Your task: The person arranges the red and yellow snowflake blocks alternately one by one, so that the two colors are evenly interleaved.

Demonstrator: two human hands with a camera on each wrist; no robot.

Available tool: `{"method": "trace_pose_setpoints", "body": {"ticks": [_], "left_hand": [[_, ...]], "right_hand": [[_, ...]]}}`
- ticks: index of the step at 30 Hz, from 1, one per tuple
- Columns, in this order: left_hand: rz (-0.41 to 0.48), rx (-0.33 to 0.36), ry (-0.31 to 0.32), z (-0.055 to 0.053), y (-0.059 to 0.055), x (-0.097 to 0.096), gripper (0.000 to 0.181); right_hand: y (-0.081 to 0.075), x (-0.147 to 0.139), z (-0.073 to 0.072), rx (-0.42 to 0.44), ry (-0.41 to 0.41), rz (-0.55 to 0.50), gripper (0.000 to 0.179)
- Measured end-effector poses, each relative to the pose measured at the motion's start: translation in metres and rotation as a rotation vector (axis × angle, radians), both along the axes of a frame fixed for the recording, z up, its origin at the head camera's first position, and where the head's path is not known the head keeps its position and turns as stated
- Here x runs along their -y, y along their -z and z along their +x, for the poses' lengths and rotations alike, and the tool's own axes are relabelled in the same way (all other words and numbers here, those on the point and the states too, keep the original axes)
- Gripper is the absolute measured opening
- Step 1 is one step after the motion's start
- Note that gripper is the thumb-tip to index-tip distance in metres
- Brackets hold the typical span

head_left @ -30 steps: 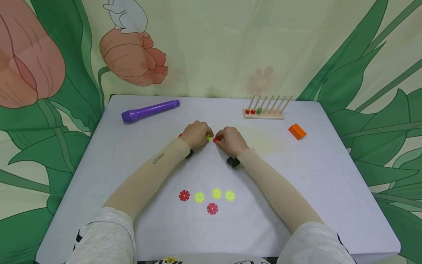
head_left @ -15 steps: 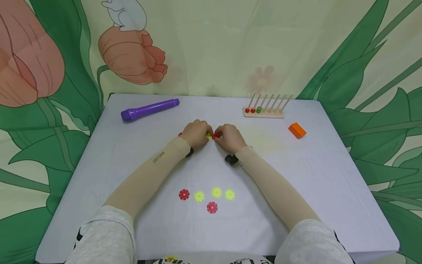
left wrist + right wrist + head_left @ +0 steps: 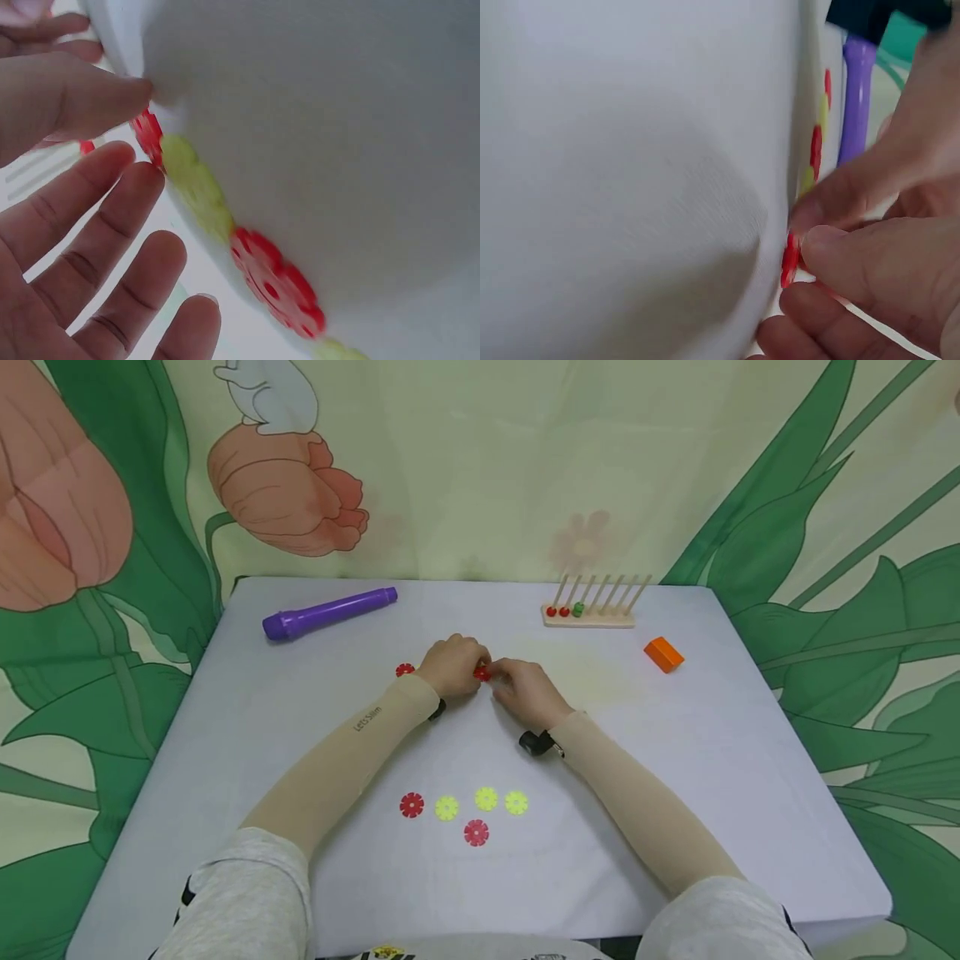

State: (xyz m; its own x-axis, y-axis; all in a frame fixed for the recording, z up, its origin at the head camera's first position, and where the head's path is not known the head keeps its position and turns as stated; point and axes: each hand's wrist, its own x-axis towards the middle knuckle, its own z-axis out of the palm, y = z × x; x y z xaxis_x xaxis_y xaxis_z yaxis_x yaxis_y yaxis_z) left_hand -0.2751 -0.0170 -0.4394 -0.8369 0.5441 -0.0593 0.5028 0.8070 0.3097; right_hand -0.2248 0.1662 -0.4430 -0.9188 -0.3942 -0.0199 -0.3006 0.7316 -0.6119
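Observation:
A row of flower-shaped plastic discs, alternating red and yellow, runs along the table beneath my left hand (image 3: 453,665). At its right end is a red disc (image 3: 148,139), pinched by the left thumb and fingers. A yellow disc (image 3: 196,187) and another red disc (image 3: 274,281) follow it in the left wrist view. The row's far-left red disc (image 3: 405,670) shows beside the left wrist. My right hand (image 3: 528,691) is just right of the end disc (image 3: 790,259), its index fingertip close to the rim and its thumb lower, fingers loosely bent. Most of the row is hidden in the head view.
Nearer the front lie loose discs, including a red disc (image 3: 412,805) and a yellow disc (image 3: 447,808). A purple toy microphone (image 3: 330,614) lies back left. A wooden peg stand (image 3: 588,615) with red and green beads and an orange block (image 3: 663,654) are at right.
The red disc has moved from the right fingers to the left fingertips at the row's right end. The right hand has drawn slightly back and right. The head view has shifted a little.

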Motion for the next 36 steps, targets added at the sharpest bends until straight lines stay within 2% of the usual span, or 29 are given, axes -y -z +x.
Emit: {"method": "trace_pose_setpoints", "body": {"ticks": [4,12,16,20,23,28,33,36], "left_hand": [[-0.027,-0.024,0.017,-0.001,-0.001,-0.006,0.028],[-0.012,-0.052,0.005,0.000,-0.008,-0.006,0.018],[-0.009,-0.032,0.003,0.001,-0.008,-0.007,0.018],[-0.012,-0.029,0.007,0.001,-0.005,-0.009,0.018],[-0.010,-0.045,0.010,0.000,-0.003,-0.008,0.017],[-0.005,-0.046,0.007,0.000,0.000,-0.007,0.016],[0.010,-0.044,0.004,0.000,0.001,-0.008,0.015],[0.020,-0.050,0.006,0.000,-0.001,-0.008,0.013]], "right_hand": [[0.000,-0.009,0.020,-0.004,-0.064,0.020,0.035],[-0.012,-0.025,0.072,-0.027,-0.303,0.146,0.027],[-0.015,-0.032,0.097,-0.018,-0.362,0.191,0.030],[-0.014,-0.036,0.114,-0.041,-0.411,0.245,0.034],[-0.012,-0.036,0.121,-0.077,-0.437,0.262,0.032],[-0.008,-0.034,0.123,-0.126,-0.450,0.255,0.025],[-0.008,-0.034,0.120,-0.128,-0.423,0.251,0.023],[-0.008,-0.034,0.114,-0.138,-0.389,0.238,0.023]]}}
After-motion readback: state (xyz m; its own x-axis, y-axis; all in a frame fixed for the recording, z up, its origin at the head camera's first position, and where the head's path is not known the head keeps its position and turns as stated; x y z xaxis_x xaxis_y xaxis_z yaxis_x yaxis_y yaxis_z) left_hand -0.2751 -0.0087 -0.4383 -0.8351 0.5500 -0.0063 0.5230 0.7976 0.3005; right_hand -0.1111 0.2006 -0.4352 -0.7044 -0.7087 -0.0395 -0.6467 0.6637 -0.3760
